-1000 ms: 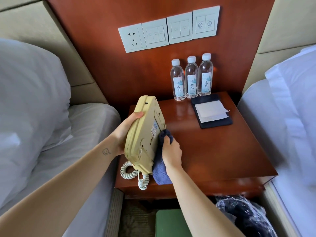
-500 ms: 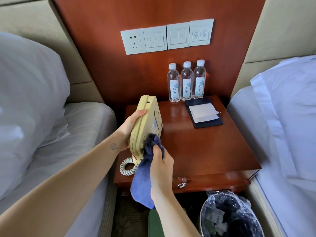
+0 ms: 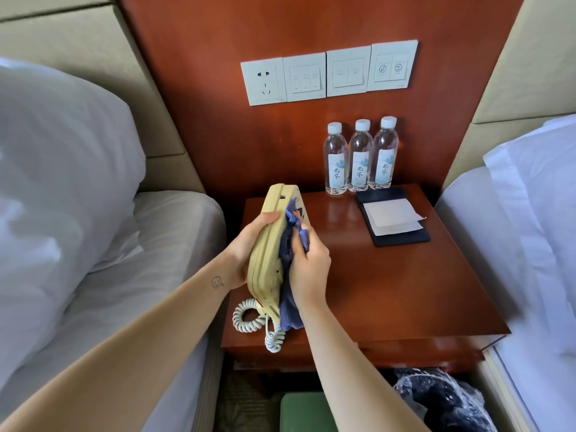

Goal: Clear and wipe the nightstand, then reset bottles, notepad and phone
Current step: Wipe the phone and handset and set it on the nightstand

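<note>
Phone [image 3: 264,269] fills left hand [image 3: 246,246]; right hand [image 3: 311,265] clutches cloth [image 3: 290,316].

Nightstand [image 3: 389,294] front lies open; bottles [image 3: 361,157] and notepad [image 3: 393,220] crowd the back.

Pillow [image 3: 62,166], wall switches [image 3: 328,73], bagged bin [image 3: 442,397]

The yellow phone [image 3: 268,244] is tipped up on its side over the left part of the shiny brown nightstand [image 3: 405,291]. The left hand [image 3: 249,241] holds it. Its curly cord [image 3: 249,319] hangs by the front edge. The right hand [image 3: 311,266] holds a blue cloth [image 3: 291,310] bunched against the phone. Three clear bottles [image 3: 361,157] stand in a row at the back. The dark notepad [image 3: 393,217], with white paper on top, lies flat just in front of them.
</note>
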